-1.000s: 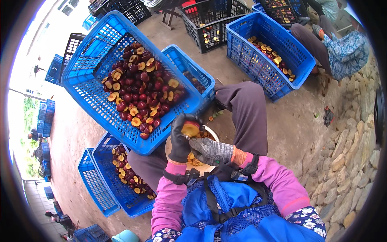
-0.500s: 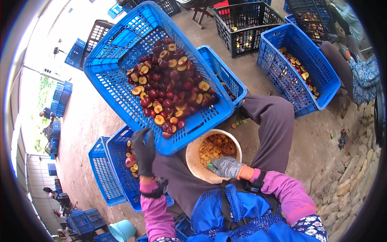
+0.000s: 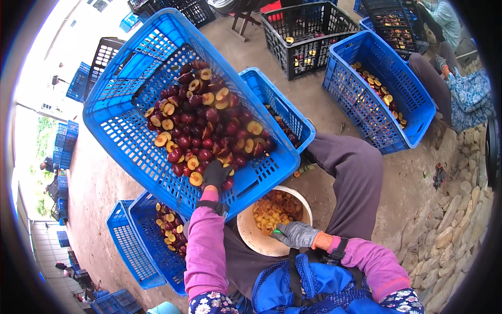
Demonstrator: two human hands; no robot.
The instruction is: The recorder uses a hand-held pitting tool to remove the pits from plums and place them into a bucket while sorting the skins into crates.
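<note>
My left hand, in a dark glove, reaches over the near rim into a tilted blue crate. It touches the dark red plums, many of them halved with yellow flesh showing. Its fingertips are hidden among the fruit, so I cannot tell whether they grip one. My right hand, in a grey glove, is closed around a small tool with a green part; its blade or tip does not show. This hand is at the near right rim of a white bucket holding yellow-orange fruit pieces.
Another blue crate supports the tilted one. To the left, a blue crate holds plum halves. At right stand a blue crate of cut fruit and a black crate. A co-worker's patterned sleeve shows at far right, above stones.
My left hand has moved from outside the crate's near corner up into the plums. My right hand has stayed at the bucket. The whole view has shifted slightly.
</note>
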